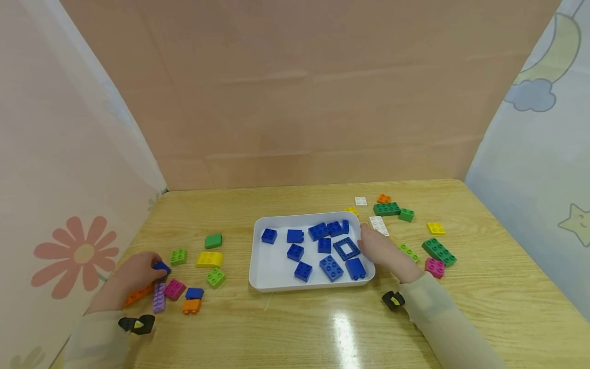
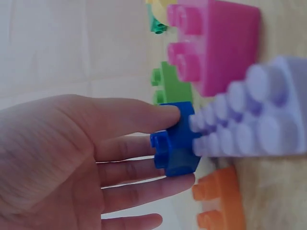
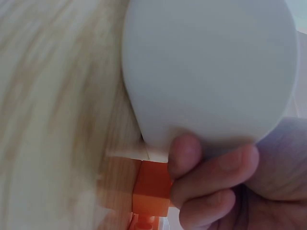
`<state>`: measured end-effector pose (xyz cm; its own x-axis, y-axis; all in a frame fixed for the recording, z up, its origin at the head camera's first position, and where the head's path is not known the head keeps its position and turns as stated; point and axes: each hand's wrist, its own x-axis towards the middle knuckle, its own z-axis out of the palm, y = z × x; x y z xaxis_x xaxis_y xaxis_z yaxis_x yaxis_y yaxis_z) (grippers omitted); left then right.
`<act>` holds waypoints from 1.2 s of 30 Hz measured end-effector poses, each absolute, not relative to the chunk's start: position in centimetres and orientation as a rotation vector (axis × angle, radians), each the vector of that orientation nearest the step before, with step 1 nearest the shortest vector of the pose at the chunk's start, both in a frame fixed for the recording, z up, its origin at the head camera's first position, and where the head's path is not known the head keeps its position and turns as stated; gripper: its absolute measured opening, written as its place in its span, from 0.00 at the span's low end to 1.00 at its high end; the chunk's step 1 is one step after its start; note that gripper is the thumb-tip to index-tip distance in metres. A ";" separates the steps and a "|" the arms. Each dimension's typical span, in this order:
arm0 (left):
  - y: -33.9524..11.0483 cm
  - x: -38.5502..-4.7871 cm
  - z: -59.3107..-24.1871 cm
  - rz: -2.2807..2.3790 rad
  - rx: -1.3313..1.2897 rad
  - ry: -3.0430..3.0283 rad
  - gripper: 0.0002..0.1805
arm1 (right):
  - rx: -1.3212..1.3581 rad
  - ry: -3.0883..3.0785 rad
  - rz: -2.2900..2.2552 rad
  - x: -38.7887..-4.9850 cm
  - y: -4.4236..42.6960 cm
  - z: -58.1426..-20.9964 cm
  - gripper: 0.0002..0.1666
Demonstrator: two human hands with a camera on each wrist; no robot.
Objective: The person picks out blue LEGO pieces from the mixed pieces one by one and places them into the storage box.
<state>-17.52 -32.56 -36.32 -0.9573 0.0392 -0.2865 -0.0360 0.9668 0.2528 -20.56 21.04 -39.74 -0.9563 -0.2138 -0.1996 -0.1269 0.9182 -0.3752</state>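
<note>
At the far left of the table, my left hand [image 1: 129, 279] pinches a small blue brick [image 2: 184, 139] between thumb and fingers. It is at the far end of a long purple brick [image 1: 159, 297]; whether they touch I cannot tell. A pink brick [image 1: 174, 289] and a partly covered orange brick [image 1: 140, 295] lie close by. My right hand [image 1: 384, 252] grips the right side of a white tray [image 1: 272, 280], its curled fingers [image 3: 230, 165] against the outer wall. The thumb is hidden. Several blue bricks [image 1: 331, 268] and a blue square frame [image 1: 346, 248] lie inside the tray.
Left of the tray are green bricks [image 1: 215, 277], a yellow brick [image 1: 209, 259], and a blue brick [image 1: 194, 293] beside an orange one [image 1: 191, 306]. Green [image 1: 439, 251], white [image 1: 379, 226], yellow [image 1: 436, 228] and pink [image 1: 435, 267] bricks are scattered to its right. Walls border the table's back and sides.
</note>
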 end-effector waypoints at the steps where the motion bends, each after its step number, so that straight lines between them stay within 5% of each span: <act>1: -32.5 -17.5 -36.2 0.370 0.006 2.838 0.16 | -0.254 2.840 -0.533 -20.6 21.0 -39.7 0.29; 36: -18.6 -19.2 -31.9 -0.020 0.925 3.147 0.21 | -0.252 2.835 -0.543 -20.6 20.9 -39.6 0.29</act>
<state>-19.19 -18.55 -31.88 -0.8320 0.5395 0.1291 0.5378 0.8415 -0.0507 -20.58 20.95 -39.64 -0.9555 -0.2130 -0.2044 -0.1223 0.9158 -0.3826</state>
